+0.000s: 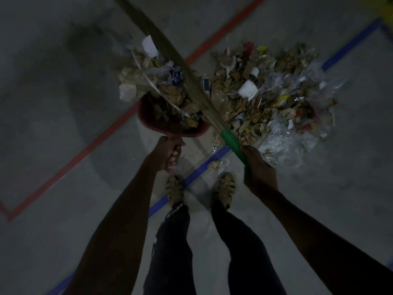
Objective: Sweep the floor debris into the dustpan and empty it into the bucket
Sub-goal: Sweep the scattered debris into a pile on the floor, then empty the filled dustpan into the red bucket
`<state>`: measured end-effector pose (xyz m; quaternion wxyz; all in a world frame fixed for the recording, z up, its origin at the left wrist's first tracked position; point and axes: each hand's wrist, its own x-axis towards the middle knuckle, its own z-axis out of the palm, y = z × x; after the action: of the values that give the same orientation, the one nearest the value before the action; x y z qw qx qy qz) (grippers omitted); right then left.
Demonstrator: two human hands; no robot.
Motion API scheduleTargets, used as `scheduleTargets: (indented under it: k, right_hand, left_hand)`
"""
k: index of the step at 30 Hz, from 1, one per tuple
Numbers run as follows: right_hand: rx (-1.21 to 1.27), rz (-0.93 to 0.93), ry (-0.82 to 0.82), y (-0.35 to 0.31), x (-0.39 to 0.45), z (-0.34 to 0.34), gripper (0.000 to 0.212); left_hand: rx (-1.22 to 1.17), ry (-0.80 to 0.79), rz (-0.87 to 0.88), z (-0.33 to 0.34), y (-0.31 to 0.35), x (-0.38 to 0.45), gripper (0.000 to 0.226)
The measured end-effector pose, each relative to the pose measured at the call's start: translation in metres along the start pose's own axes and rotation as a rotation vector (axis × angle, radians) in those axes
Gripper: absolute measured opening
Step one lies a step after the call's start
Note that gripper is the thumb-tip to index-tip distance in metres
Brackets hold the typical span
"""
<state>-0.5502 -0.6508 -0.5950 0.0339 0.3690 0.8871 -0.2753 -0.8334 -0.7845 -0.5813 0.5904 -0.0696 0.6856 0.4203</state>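
Observation:
My left hand [171, 153] grips the handle of a dark red dustpan [148, 120], which is heaped with dry leaves, paper scraps and plastic. My right hand [258, 169] holds the green handle of a grass broom [232, 143]; its straw bristles [170, 52] stretch up and left across the loaded dustpan. To the right of the broom a large pile of debris [274, 99] lies on the floor: leaves, white paper cups, clear plastic wrap. No bucket is in sight.
The grey concrete floor [63, 103] carries a red tape line [80, 154] and a blue tape line [202, 167], both running diagonally. My two sandalled feet [225, 188] stand just below the pile. A yellow object [388, 9] shows at the top right corner.

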Motion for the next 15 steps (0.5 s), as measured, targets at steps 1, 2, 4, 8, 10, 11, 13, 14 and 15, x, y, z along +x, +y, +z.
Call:
scheduleTargets:
  k: [1, 2, 4, 8, 10, 11, 13, 14, 15]
  right_hand:
    - [-0.003, -0.015, 0.017, -0.015, -0.006, -0.018, 0.074]
    - [-0.001, -0.031, 0.036, -0.03, -0.012, -0.036, 0.075]
    - [-0.005, -0.068, 0.074, -0.059, -0.028, -0.068, 0.077]
    - [0.0, -0.122, 0.131, -0.106, -0.061, -0.115, 0.078]
    - [0.006, -0.132, 0.141, -0.128, -0.078, -0.129, 0.079]
    - [0.009, -0.141, 0.144, -0.139, -0.085, -0.135, 0.079]
    - [0.02, -0.155, 0.151, -0.16, -0.1, -0.144, 0.079]
    - [0.024, -0.156, 0.161, -0.171, -0.105, -0.148, 0.08]
    - [0.025, -0.155, 0.172, -0.181, -0.11, -0.151, 0.08]
  left_hand:
    - [-0.007, 0.008, 0.017, -0.002, 0.009, -0.021, 0.047]
    - [-0.011, 0.014, 0.033, -0.005, 0.018, -0.042, 0.048]
    - [-0.017, 0.007, 0.057, -0.012, 0.034, -0.082, 0.046]
    - [0.032, 0.008, 0.081, -0.031, 0.053, -0.158, 0.045]
    - [0.026, -0.002, 0.098, -0.046, 0.057, -0.188, 0.046]
    - [0.015, -0.01, 0.109, -0.053, 0.058, -0.202, 0.046]
    - [-0.005, -0.031, 0.12, -0.068, 0.058, -0.225, 0.044]
    - [-0.013, -0.043, 0.119, -0.074, 0.058, -0.234, 0.043]
    - [-0.022, -0.054, 0.114, -0.081, 0.058, -0.242, 0.043]
